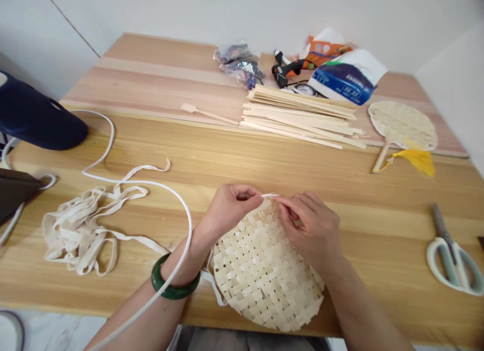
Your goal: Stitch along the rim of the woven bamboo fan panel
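Observation:
A rounded woven panel [264,270] of pale flat strips lies at the table's front edge, its lower rim jagged. At its far rim my left hand [236,207] is closed, thumb and finger pinching the white cloth tape [269,195] along the edge. Just right of it my right hand [312,222] pinches the same tape and rim, its palm over the panel's right side. Tape runs down the panel's left side and under my left wrist to a loose tangled pile of cloth tape [81,230]. My fingers partly hide the gripped rim.
A white cable [185,210] crosses over my left forearm. Scissors [449,260] lie at the right. Behind are a strip bundle [298,120], a wooden handle [207,113], a round fan [403,125] with yellow tassel, a glue gun [285,72], a tissue pack [344,81] and a plastic bag [242,63].

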`<state>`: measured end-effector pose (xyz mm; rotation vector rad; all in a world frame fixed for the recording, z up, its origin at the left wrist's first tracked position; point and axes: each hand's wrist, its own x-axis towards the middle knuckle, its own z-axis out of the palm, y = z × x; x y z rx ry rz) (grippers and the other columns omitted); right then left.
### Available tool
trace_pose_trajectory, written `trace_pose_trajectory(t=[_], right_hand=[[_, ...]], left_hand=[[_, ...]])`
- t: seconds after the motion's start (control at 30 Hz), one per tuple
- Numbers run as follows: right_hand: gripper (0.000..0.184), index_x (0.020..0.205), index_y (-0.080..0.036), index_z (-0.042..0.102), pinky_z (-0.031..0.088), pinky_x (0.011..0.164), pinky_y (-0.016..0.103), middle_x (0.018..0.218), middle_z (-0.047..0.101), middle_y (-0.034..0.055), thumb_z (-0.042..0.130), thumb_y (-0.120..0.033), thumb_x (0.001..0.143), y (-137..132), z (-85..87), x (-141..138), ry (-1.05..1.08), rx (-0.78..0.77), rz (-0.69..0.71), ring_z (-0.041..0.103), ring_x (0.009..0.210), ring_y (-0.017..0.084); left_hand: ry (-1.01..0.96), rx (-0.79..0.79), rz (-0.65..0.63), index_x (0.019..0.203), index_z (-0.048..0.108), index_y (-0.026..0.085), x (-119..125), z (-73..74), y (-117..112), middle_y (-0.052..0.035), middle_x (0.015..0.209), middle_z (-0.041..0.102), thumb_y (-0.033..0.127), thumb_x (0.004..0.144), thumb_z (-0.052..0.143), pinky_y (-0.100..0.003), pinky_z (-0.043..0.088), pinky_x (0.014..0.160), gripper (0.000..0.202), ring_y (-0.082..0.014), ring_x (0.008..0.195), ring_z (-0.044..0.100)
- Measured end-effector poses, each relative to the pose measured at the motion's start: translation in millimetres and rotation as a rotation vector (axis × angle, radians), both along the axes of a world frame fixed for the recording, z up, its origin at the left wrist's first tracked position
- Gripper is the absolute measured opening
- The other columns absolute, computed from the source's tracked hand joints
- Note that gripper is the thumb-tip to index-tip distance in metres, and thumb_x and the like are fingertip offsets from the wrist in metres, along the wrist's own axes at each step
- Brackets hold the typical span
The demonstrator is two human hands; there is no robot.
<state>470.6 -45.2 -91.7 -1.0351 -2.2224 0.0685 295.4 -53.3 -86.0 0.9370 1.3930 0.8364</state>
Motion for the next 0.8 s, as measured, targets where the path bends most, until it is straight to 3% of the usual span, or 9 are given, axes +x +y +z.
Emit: trace_pose_trajectory(t=[0.8], right_hand=[[0.018,0.089,-0.017,0.069,0.042,0.055,0.025,0.063,0.064,-0.0001,0.059,-0.005,0.080,-0.5,-0.8,-0.3,-0.021,-0.025,0.003,0.050,0.058,0.012]], left_hand=[[0.023,0.028,-0.006,0.069,0.070,0.014,-0.2,-3.8,0.2,-0.0003,0.068,0.066,0.027,0.075,0.065,-0.021,0.039,0.056,0.015,-0.0113,0.062,0.055]])
